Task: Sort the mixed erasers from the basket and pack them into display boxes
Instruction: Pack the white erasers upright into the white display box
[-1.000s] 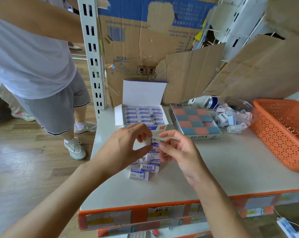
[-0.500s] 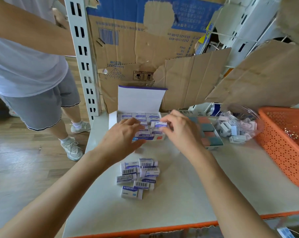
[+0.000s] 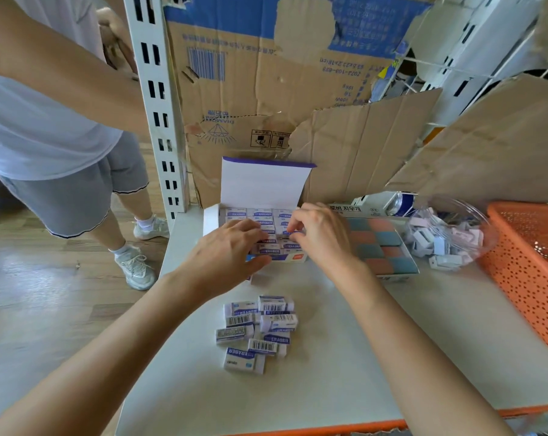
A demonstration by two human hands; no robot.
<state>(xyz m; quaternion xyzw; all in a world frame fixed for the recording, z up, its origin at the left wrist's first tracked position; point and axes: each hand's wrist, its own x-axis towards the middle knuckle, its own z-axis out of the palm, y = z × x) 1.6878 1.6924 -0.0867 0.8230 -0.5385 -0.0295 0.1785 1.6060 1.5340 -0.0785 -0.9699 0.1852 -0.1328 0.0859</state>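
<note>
With the left hand (image 3: 231, 250) lying flat on the packed rows to steady the display box (image 3: 285, 257), the right hand (image 3: 323, 234), pinching 1 eraser (image 3: 289, 233) over it, should seat it squarely, loose erasers (image 3: 257, 328) waiting on the desk (image 3: 360, 357).

Bright, even indoor light through a wide-angle lens.
A pale sheen glares off the wooden floor (image 3: 30, 278) on the left; the loose erasers (image 3: 257, 332) throw only faint, soft shadows on the white counter (image 3: 329, 388). The centre is fairly sharp, while the shelf upright (image 3: 154, 105) bows and the corners stretch and smear slightly.
</note>
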